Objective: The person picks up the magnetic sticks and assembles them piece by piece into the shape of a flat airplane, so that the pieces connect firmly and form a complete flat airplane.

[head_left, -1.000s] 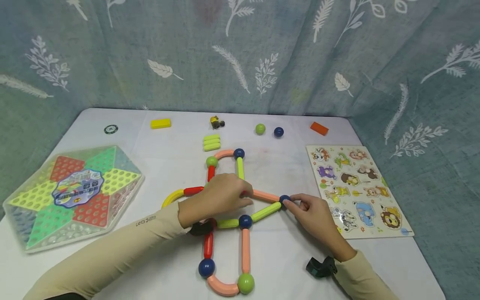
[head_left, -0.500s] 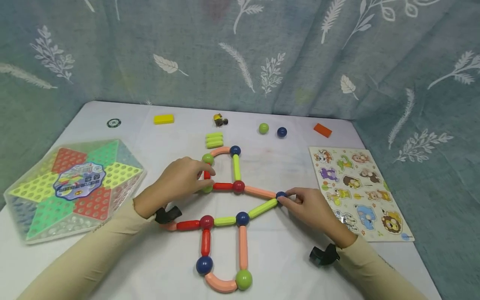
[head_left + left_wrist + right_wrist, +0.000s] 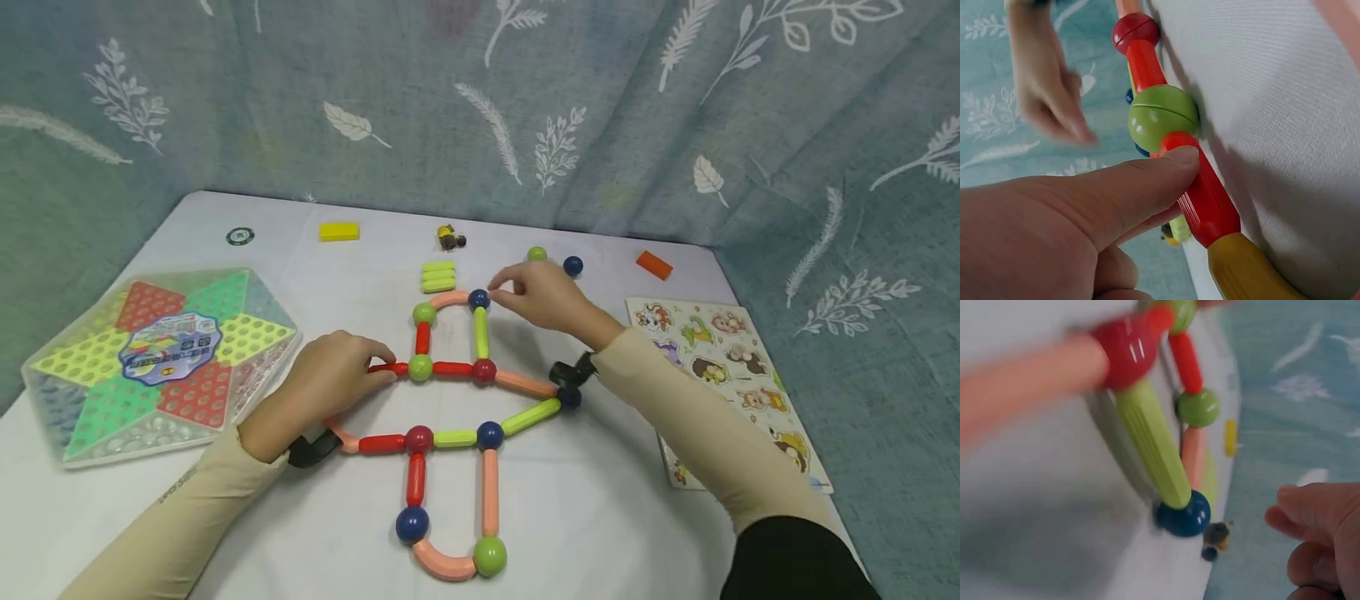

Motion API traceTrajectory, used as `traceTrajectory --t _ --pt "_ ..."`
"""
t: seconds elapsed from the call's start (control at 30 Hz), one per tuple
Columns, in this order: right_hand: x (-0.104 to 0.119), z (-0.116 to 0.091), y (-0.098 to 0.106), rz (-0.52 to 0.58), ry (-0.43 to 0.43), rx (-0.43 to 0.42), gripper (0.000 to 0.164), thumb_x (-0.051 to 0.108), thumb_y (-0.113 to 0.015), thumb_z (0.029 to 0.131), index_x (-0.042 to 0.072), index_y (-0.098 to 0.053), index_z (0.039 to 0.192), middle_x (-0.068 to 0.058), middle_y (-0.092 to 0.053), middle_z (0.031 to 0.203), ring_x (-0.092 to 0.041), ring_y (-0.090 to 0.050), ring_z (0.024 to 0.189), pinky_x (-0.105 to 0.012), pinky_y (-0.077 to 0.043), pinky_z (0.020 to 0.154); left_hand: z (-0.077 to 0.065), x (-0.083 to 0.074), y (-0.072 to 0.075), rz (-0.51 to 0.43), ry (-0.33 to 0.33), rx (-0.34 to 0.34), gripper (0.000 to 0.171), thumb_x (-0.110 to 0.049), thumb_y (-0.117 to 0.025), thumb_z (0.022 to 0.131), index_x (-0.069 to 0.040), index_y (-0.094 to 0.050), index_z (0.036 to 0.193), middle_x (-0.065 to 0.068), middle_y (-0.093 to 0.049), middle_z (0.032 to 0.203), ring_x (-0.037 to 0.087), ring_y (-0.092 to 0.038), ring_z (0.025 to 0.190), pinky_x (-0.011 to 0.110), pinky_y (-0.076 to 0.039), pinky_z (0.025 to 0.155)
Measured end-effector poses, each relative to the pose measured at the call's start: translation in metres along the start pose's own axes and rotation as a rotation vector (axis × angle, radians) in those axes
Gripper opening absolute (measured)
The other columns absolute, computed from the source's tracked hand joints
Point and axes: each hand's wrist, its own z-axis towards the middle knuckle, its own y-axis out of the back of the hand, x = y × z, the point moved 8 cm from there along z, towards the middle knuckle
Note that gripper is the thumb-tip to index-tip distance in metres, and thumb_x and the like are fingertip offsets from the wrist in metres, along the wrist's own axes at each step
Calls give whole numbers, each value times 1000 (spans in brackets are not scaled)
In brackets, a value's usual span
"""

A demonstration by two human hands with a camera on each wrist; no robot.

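Colored rods joined by balls form an outline lying on the white table. My left hand (image 3: 322,379) pinches a red rod (image 3: 1210,200) on its left side, between thumb and index finger. That rod joins a green ball (image 3: 1163,119) and a yellow curved rod (image 3: 1247,269), partly hidden by the hand in the head view. My right hand (image 3: 547,296) is beside the blue ball (image 3: 478,300) at the top loop and holds nothing. In the right wrist view, a gap separates its fingers from that blue ball (image 3: 1185,515). At the right tip sits another blue ball (image 3: 570,397), partly covered by the wrist camera.
A Chinese checkers set (image 3: 165,358) lies at left, an animal puzzle board (image 3: 712,367) at right under the right forearm. Toward the back are green rods (image 3: 438,277), a small toy (image 3: 450,238), a yellow block (image 3: 340,232), an orange block (image 3: 654,265) and loose balls (image 3: 573,266).
My left hand has moved left from the middle of the outline onto the red rod. My right hand has let go of the right-tip blue ball and moved up and left.
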Motion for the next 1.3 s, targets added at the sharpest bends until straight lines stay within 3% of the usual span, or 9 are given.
traceTrajectory --t 0.13,0.27,0.37,0.57,0.77,0.93,1.1,1.17,1.3 --pt "15 56 -28 -89 41 95 21 34 -63 89 21 -71 104 6 -62 74 -11 -52 59 -27 -41 54 1 3 0 6 -6 -12 23 -27 -79 75 -17 -75 95 -7 -61 68 14 -48 59 28 -38 53" --pt "22 84 -50 -194 57 188 21 33 -63 89 21 -70 105 6 -65 101 -10 -56 78 -29 -46 68 1 4 0 7 -10 -20 22 -29 -79 75 -18 -75 93 -8 -58 64 13 -47 57 28 -37 52" --pt "21 94 -57 -229 39 224 23 33 -63 89 20 -69 107 5 -64 107 -12 -56 86 -32 -46 75 2 4 3 17 -19 -44 21 -29 -80 74 -19 -75 91 -8 -59 65 13 -47 57 29 -37 52" --pt "14 104 -63 -270 -12 228 27 39 -64 87 21 -70 106 5 -64 102 -13 -56 85 -35 -47 75 6 4 6 27 -35 -67 19 -29 -79 75 -19 -75 91 -7 -60 66 14 -48 58 29 -38 51" --pt "16 105 -64 -278 9 212 28 39 -63 88 21 -70 107 7 -65 101 -9 -56 82 -31 -47 73 6 12 5 25 -8 -63 20 -30 -79 75 -19 -75 92 -7 -58 64 14 -47 58 29 -37 51" --pt "18 79 -42 -191 24 107 26 36 -62 89 19 -69 108 5 -66 90 -10 -56 70 -28 -45 63 6 13 1 19 3 -56 20 -31 -78 76 -19 -75 92 -7 -57 63 15 -47 57 29 -37 51" --pt "7 24 -8 -132 35 -26 24 39 -62 89 22 -69 105 4 -54 60 -13 -46 51 -29 -37 48 2 19 0 -28 34 -14 24 -33 -76 78 -18 -74 96 -7 -53 59 15 -45 55 29 -34 49" --pt "-3 -4 4 -123 30 -89 25 40 -62 89 22 -69 104 5 -49 56 -13 -42 48 -30 -34 47 1 26 9 -43 51 -10 24 -34 -73 81 -17 -74 97 -5 -49 56 15 -42 52 29 -31 47" --pt "-29 -64 19 -77 -32 -165 26 40 -64 87 22 -70 105 5 -45 53 -13 -37 45 -30 -31 45 -3 44 38 -37 92 -55 19 -31 -70 84 -18 -74 97 0 -43 55 17 -37 50 30 -26 46"
